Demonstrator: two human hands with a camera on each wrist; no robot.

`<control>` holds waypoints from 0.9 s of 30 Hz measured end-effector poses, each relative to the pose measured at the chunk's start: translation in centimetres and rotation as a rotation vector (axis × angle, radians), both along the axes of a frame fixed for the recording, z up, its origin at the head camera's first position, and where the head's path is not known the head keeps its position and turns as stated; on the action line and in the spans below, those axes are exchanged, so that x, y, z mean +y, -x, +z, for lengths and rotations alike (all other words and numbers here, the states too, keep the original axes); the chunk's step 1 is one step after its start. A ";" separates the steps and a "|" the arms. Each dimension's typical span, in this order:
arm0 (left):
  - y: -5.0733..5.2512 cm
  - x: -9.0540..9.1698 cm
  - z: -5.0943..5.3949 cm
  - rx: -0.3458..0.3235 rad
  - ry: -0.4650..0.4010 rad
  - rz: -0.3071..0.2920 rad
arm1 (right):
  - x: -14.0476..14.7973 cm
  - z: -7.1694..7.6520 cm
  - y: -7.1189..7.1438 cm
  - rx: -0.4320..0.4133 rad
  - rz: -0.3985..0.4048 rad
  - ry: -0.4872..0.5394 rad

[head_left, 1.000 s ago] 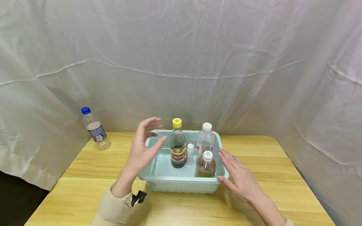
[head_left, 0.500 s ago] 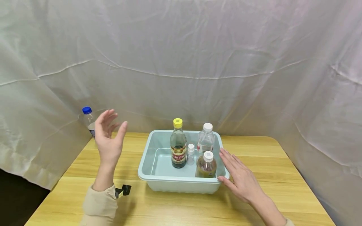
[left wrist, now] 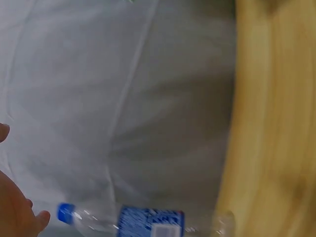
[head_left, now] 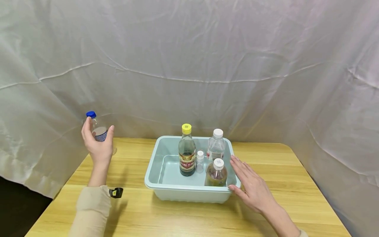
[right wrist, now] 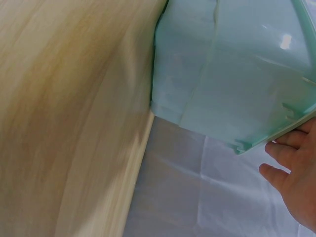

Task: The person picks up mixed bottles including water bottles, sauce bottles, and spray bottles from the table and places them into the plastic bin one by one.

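At the table's far left stands a clear plastic bottle with a blue cap and blue label. My left hand is right in front of it with fingers and thumb spread; in the left wrist view a gap shows between hand and bottle. My right hand rests its straight fingers on the right rim of a pale blue plastic basin. Inside the basin stand a yellow-capped bottle of dark sauce, a tiny white-capped bottle, a clear white-capped bottle and a white-capped bottle of brownish drink.
The wooden table bears the basin near its middle. A grey-white curtain hangs behind it and along both sides. A black wrist-camera mount sticks out from my left sleeve.
My left hand has moved left from above the basin's left side to the blue-capped bottle, fingers staying spread. My right hand and the things in the basin stay put.
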State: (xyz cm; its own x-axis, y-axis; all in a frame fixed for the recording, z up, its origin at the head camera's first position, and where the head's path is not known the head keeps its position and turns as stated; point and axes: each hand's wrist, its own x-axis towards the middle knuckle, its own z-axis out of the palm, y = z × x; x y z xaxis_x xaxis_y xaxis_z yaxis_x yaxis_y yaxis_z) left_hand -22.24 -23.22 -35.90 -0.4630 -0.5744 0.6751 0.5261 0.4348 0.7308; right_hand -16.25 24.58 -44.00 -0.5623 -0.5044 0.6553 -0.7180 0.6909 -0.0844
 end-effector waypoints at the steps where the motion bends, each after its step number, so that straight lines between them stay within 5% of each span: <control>1: 0.3 -0.3 -0.2 -0.009 -0.004 0.002 | 0.0 0.0 0.0 0.001 0.000 -0.001; 11: 4.7 -6.2 -3.9 -0.169 -0.030 0.027 | 0.0 0.1 -0.1 -0.008 -0.004 -0.002; 19: 6.2 -8.7 -4.1 -0.353 -0.060 0.059 | 0.0 0.1 -0.2 -0.016 -0.016 -0.002; 27: 7.2 -10.4 -4.2 -0.501 0.008 0.050 | 0.0 0.1 -0.1 -0.012 -0.009 -0.003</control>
